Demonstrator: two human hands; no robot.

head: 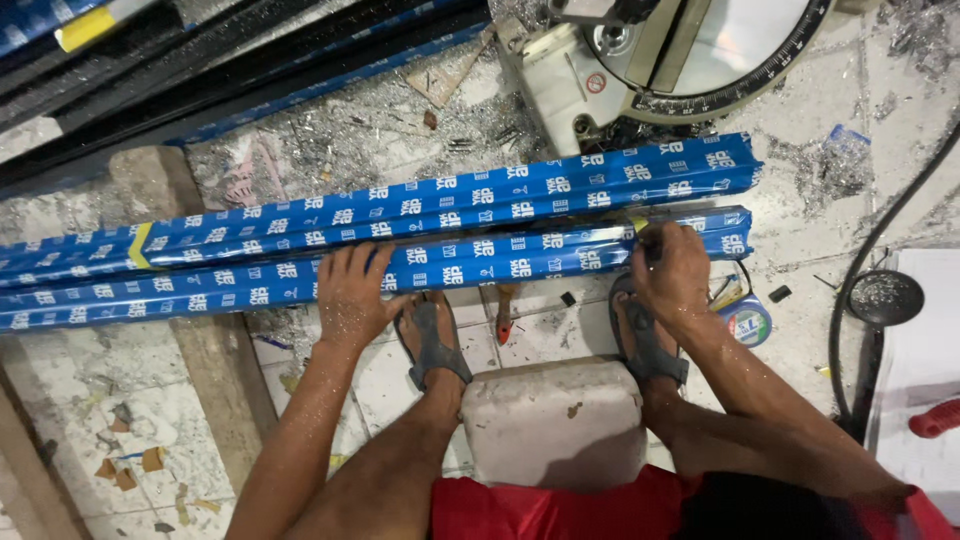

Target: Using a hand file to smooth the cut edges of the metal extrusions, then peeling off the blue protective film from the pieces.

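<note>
Several long bars wrapped in blue printed film [450,215] lie side by side across the floor in front of me. My left hand [352,290] rests flat on the nearest bar, fingers spread. My right hand [668,268] is closed near the right end of the same bar, pinching something small and thin against it; I cannot tell what it is. My feet in grey sandals [432,345] stand just below the bars.
A mitre saw with a round angle scale [700,60] stands behind the bars. A tape measure [748,322] lies by my right foot. A black cable [880,230], a round black disc [884,297] and a white sheet [930,340] are on the right. Metal shavings cover the tiled floor.
</note>
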